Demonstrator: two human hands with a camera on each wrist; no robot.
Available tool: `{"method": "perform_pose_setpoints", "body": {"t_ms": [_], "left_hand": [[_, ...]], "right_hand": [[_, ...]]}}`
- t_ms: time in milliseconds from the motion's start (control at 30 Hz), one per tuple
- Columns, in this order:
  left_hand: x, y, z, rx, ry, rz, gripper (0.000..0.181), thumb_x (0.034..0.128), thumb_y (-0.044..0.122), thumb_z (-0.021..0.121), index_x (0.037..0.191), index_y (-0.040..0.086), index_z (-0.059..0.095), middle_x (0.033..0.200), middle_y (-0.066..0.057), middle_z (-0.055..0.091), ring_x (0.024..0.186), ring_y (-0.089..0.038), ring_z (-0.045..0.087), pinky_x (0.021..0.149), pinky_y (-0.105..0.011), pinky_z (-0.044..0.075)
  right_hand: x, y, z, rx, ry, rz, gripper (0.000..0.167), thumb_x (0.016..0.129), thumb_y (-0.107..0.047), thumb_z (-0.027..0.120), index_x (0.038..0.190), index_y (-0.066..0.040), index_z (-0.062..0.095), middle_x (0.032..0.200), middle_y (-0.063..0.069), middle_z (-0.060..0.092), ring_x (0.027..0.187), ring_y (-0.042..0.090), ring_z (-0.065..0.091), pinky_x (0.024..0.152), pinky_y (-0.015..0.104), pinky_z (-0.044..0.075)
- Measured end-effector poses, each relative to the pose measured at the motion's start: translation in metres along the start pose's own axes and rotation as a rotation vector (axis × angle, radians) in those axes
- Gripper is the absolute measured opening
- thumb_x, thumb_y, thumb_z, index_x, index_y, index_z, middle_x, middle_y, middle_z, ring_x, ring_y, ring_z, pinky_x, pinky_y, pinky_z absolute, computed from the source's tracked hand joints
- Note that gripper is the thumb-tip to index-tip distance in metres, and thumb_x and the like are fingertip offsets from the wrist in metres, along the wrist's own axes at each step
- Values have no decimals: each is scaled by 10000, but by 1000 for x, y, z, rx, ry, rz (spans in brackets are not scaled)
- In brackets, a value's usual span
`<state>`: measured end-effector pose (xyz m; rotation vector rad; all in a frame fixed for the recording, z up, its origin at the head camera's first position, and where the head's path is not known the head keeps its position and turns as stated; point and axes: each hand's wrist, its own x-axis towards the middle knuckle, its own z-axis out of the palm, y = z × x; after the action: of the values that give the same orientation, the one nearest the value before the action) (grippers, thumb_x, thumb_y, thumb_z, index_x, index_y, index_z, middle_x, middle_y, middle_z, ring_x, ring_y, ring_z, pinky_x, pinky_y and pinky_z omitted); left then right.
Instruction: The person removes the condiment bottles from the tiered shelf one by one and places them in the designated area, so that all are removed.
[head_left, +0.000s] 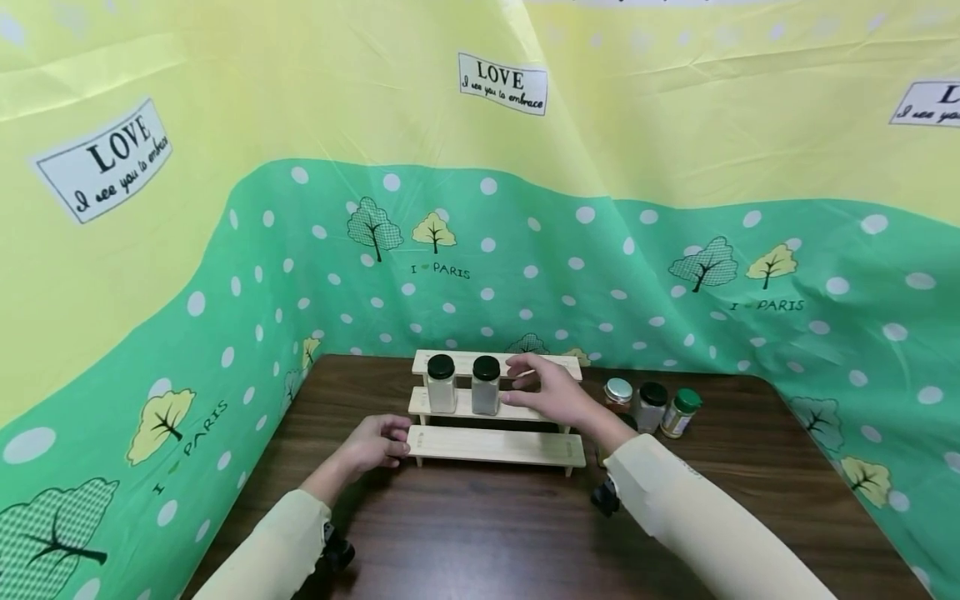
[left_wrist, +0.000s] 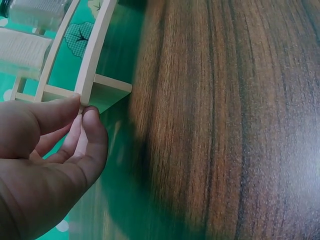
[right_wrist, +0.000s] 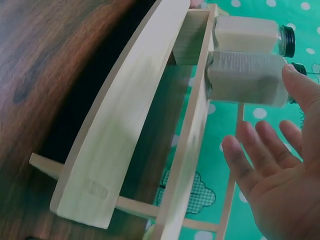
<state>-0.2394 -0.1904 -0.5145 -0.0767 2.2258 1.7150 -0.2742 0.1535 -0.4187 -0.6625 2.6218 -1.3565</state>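
Note:
A three-step wooden spice rack stands on the dark wood table. My left hand pinches the left end of its lowest step between thumb and fingers, seen close in the left wrist view. Two clear jars with black lids sit upright on the middle step: one holds pale contents, the other, to its right, greyish contents. My right hand is beside the greyish jar, fingers spread and relaxed. In the right wrist view the thumb lies near that jar's lid; whether it touches cannot be told.
Right of the rack stand a silver-lidded jar, a black-lidded jar and a green-lidded jar. Another dark lid is partly hidden by my right forearm. A green and yellow printed cloth hangs behind and beside the table.

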Motion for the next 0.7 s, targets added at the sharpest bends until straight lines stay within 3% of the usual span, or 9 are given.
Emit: {"method": "perform_pose_setpoints", "body": {"t_ms": [367, 700], "left_hand": [[0, 3, 1, -9, 13, -9, 445, 883, -137, 677, 1314, -41, 620, 1052, -158, 615, 796, -204, 665, 653, -349, 597], [-1, 3, 1, -29, -1, -13, 452, 886, -134, 678, 1324, -54, 603, 1056, -158, 604, 797, -200, 662, 647, -337, 594]], "right_hand": [[13, -4, 13, 15, 5, -12, 560, 899, -288, 815, 1373, -114, 574, 1240, 86, 660, 1138, 266, 675, 956, 422, 569], [15, 0, 22, 14, 60, 13, 477, 892, -267, 822, 1299, -142, 607, 1157, 57, 677, 1095, 239, 687, 956, 425, 563]]}}
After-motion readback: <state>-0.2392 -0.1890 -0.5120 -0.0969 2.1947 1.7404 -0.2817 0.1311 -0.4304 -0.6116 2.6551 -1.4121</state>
